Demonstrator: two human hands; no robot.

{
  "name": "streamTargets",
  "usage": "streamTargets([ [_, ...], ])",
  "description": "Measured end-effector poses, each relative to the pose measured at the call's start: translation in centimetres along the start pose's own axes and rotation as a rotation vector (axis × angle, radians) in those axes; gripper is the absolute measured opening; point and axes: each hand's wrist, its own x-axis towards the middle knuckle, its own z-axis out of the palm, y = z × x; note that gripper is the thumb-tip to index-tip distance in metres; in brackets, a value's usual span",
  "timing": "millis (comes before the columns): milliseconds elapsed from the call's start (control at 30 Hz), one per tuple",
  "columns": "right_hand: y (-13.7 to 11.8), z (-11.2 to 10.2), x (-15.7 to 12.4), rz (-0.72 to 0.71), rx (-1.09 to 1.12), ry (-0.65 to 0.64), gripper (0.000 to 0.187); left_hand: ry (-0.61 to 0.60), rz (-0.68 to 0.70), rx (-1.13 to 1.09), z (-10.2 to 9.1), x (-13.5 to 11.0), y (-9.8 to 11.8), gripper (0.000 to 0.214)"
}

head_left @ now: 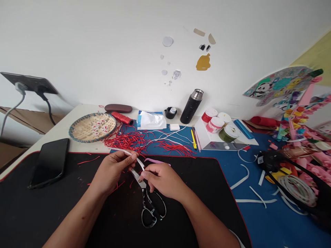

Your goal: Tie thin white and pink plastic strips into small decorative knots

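Observation:
Between my two hands runs a narrow white strip, its far end sticking out to the left. My left hand pinches it between thumb and fingers. At the strip's right end, the fingertips of my right hand are closed on it. Scissors with dark handles lie on the black mat below, their blades partly hidden by my hands. A thin purple tool lies just behind my right hand. Red thread scraps are scattered on the mat around my hands.
Behind the mat are a heap of red threads, a woven basket, a red thread spool, a tissue pack and a black flask. Paint jars stand right; a phone lies left. White strips lie on blue cloth.

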Motion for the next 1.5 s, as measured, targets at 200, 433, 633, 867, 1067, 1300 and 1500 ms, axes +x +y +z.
streamTargets([
  [200,-0.2,-0.1,-0.1,0.006,-0.003,0.002,0.024,0.0,-0.032,-0.078,0.0,0.0,0.2,0.042],
  [433,0.6,0.1,0.2,-0.008,0.056,0.004,0.021,-0.021,-0.024,-0.035,-0.3,0.1,0.0,0.04],
  [633,1.1,0.3,0.5,-0.055,0.148,0.035,0.016,-0.054,-0.015,0.039,-0.1,0.1,-0.1,0.039],
  [867,1.4,0.6,0.6,-0.034,0.159,0.038,0.023,-0.078,-0.041,0.018,0.2,0.0,-0.2,0.038],
  [1067,1.7,0.6,0.7,-0.039,0.255,0.006,0.025,-0.086,-0.051,0.005,0.3,-0.1,0.0,0.04],
  [1300,0.9,0.4,0.6,-0.01,0.333,-0.033,0.032,-0.059,-0.038,-0.037,0.4,-0.3,0.4,0.041],
  [1500,0.9,0.4,0.7,-0.018,0.37,-0.046,0.033,-0.075,-0.035,-0.069,0.3,-0.3,0.4,0.04],
])
